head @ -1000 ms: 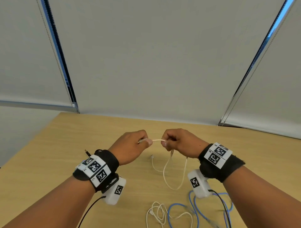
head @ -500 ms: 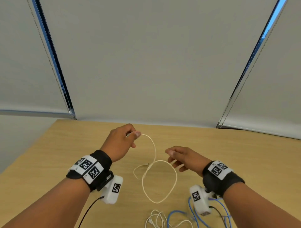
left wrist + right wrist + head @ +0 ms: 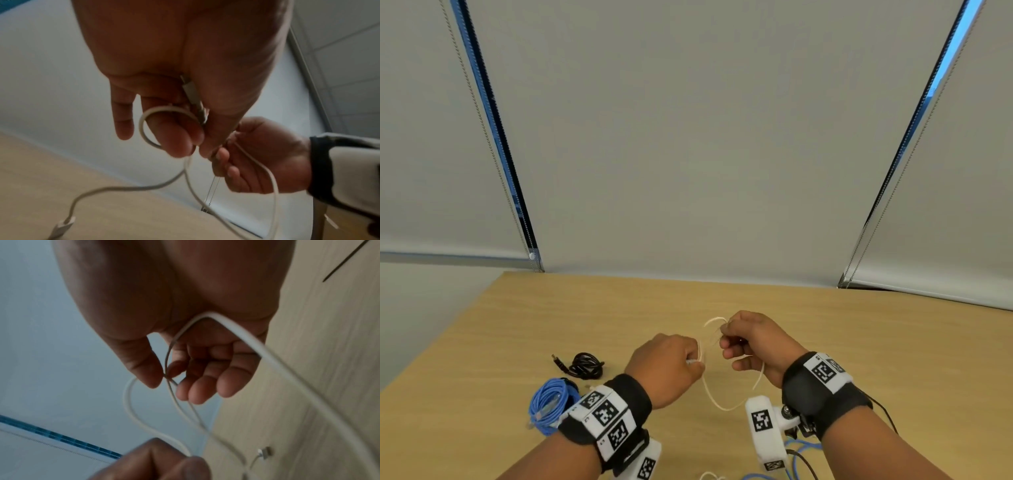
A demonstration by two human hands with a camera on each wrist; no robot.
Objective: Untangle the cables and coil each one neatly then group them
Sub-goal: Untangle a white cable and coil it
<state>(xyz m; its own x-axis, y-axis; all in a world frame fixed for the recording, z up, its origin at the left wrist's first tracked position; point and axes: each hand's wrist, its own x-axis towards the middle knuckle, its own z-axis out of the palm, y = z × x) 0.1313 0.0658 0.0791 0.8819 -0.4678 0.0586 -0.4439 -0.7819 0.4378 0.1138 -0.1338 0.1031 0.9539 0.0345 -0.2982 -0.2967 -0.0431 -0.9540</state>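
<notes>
A thin white cable (image 3: 726, 407) hangs in loops between both hands above the wooden table (image 3: 893, 342). My left hand (image 3: 671, 366) pinches the cable's connector end (image 3: 192, 92), with a small loop (image 3: 148, 128) round its fingers. My right hand (image 3: 750, 339) pinches another stretch of the same cable (image 3: 170, 369) between thumb and fingers, a little farther away and to the right. The cable's other plug (image 3: 61, 225) lies on the table below. A coiled blue cable (image 3: 548, 404) and a coiled black cable (image 3: 585, 366) lie left of my left wrist.
Loose blue cable (image 3: 801, 448) and a bit of white cable (image 3: 709, 475) lie at the table's near edge under my right wrist. Grey roller blinds (image 3: 688, 137) stand behind the table's far edge.
The hands came back together: the right hand rose and took hold of the white cable, the left hand dropped toward me. The view shifted, showing the blue and black coils at left.
</notes>
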